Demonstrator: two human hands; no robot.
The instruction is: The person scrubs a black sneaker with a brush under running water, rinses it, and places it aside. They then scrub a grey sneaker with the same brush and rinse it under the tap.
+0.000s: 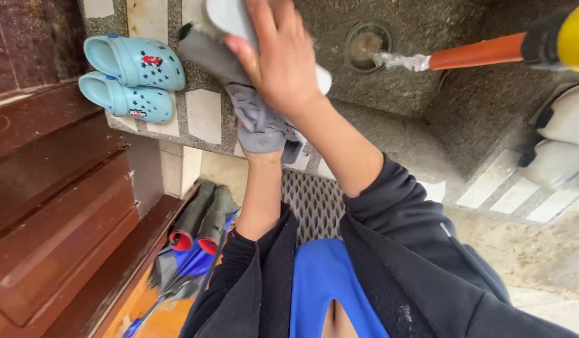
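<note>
My right hand [282, 57] lies spread over a soft grey shoe [258, 116] with a pale sole [225, 15], pressing on it above a speckled stone basin [421, 134]. My left hand [262, 154] comes up from below and is mostly hidden under the shoe's crumpled grey fabric, which it grips. Both arms wear dark sleeves. An orange hose [476, 52] at the upper right pours water towards a round drain [366, 41] just right of my right hand.
A pair of light blue clogs [131, 78] sits on the tiled ledge at the upper left. Green rubber boots [203, 216] and a blue umbrella [184, 270] lie lower left beside dark wooden steps [57, 206]. White bundles [565, 144] stand at the right edge.
</note>
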